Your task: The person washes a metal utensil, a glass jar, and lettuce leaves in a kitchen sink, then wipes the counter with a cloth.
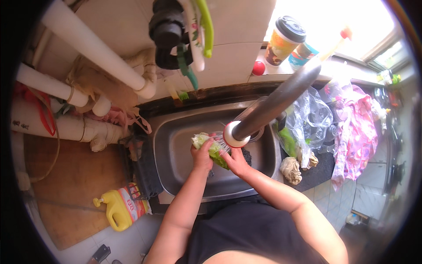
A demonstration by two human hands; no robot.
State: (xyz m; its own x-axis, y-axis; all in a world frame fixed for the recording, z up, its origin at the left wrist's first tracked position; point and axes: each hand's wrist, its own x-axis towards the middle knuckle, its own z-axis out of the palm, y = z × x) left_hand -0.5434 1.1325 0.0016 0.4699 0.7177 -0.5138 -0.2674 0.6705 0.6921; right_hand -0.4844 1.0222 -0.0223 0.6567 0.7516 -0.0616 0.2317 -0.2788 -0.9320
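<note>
Over the steel sink basin (178,138) both my hands grip a green leafy vegetable (217,157), pale at its stem end. My left hand (201,155) clasps it near the pale end. My right hand (236,161) has its fingers on the leafy end. Water streams (221,140) pour onto the vegetable from a white, red-rimmed spray head (236,133) on a thick dark tap spout (278,99). Part of the vegetable is hidden by my fingers and the spray. A dark mesh-like object (246,156) shows in the basin behind my right hand.
Plastic bags (311,115), crumpled cloths (291,170) and a pink patterned cloth (356,128) lie on the right. A lidded paper cup (285,39) stands on the sill. White pipes (99,46) and a yellow jug (120,211) are on the left. Green-handled utensils (206,29) hang above.
</note>
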